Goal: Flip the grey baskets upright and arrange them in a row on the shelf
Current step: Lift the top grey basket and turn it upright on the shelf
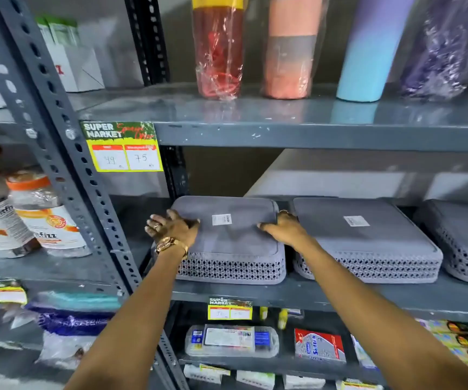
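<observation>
A: Where are the hands?

B: Both are on the leftmost grey basket (pixel 228 240), which lies upside down on the middle shelf (pixel 297 296). The left hand (pixel 175 226) lies over its left edge, fingers spread rather than closed. The right hand (pixel 282 228) drapes over the right edge, fingers curled down into the gap beside the next basket. Neither grip is pinching yet; I judge they are bracketing it to lift and turn it.

A: Why from both sides?

B: The basket is wide and shallow, so holding opposite edges probably gives control for the flip.

A: And the others?

B: A second basket (pixel 365 240) sits just beside it, also bottom-up, and a third basket (pixel 463 240) is cut off at the right. They already stand in a row, but none is upright, so the task looks barely begun.

A: Anything readable?

B: Each base carries a small white sticker (pixel 221 219), too small to read. A price tag (pixel 122 146) on the upper shelf edge says "SUPER MARKET", with handwritten "49" and "75". The jars (pixel 44 215) at left appear to read "fitfizz". Wrapped bottles (pixel 217 52) stand on the shelf above.
</observation>
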`<state>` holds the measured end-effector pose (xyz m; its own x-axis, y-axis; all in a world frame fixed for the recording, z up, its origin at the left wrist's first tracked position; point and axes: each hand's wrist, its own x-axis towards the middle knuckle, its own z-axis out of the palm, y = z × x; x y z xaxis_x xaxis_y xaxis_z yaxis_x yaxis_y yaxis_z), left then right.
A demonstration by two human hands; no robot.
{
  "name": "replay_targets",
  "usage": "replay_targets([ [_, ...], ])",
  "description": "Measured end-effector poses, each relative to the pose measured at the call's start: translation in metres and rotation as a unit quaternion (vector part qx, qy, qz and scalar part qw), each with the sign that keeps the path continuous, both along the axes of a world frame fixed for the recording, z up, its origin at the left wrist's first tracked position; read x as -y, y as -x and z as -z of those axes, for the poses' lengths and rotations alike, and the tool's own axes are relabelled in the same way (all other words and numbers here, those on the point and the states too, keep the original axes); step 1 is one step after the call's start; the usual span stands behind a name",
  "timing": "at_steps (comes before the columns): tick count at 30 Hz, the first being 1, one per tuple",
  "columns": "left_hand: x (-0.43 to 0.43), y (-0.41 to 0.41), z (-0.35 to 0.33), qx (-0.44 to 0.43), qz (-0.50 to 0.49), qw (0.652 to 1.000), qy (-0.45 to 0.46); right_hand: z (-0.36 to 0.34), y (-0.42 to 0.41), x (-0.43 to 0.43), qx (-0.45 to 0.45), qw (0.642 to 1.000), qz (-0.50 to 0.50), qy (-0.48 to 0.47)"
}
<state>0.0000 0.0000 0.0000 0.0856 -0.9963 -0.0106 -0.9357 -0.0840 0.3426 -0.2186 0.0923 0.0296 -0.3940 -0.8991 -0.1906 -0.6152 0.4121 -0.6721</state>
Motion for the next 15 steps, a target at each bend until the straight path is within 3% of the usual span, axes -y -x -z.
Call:
replay_targets([
  [4, 0.019, -0.005, 0.008, -0.082, -0.073, 0.993, -0.043, 0.003, -0.005, 0.014, 0.097, 0.993, 0.066, 0.003],
  [8, 0.004, -0.001, 0.013, -0.101, -0.078, 0.990, 0.062, 0.019, -0.020, 0.021, 0.223, 0.954, 0.180, 0.087],
  [13, 0.007, 0.002, 0.002, -0.179, -0.087, 0.959, 0.202, 0.005, -0.026, 0.014, 0.256, 0.909, 0.232, 0.232],
  [15, 0.014, 0.006, -0.006, -0.267, -0.088, 0.928, 0.246, -0.004, -0.025, 0.013, 0.273, 0.887, 0.239, 0.284],
])
